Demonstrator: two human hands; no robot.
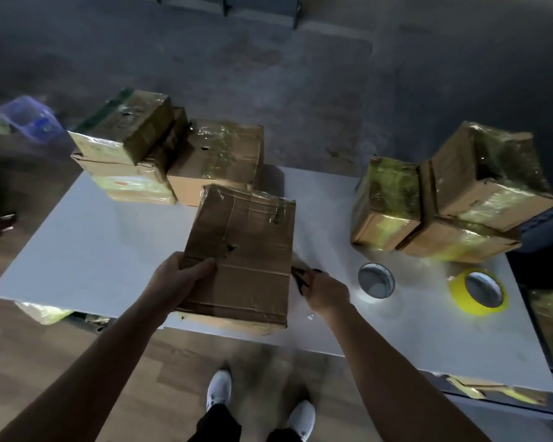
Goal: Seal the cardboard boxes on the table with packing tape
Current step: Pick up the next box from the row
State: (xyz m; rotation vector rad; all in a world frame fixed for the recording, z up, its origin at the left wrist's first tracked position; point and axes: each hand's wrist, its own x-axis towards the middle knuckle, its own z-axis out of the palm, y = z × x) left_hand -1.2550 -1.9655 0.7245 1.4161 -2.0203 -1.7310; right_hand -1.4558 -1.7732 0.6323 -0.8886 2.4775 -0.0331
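A worn cardboard box [243, 253] lay tilted at the table's near edge, old tape across its top. Taped boxes stood stacked far left [125, 154] and right [454, 199]; a yellow tape roll [457, 290] lay flat near the right stack.

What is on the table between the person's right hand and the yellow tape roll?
In the head view, a clear tape roll lies flat on the white table, between the right hand and the yellow tape roll.
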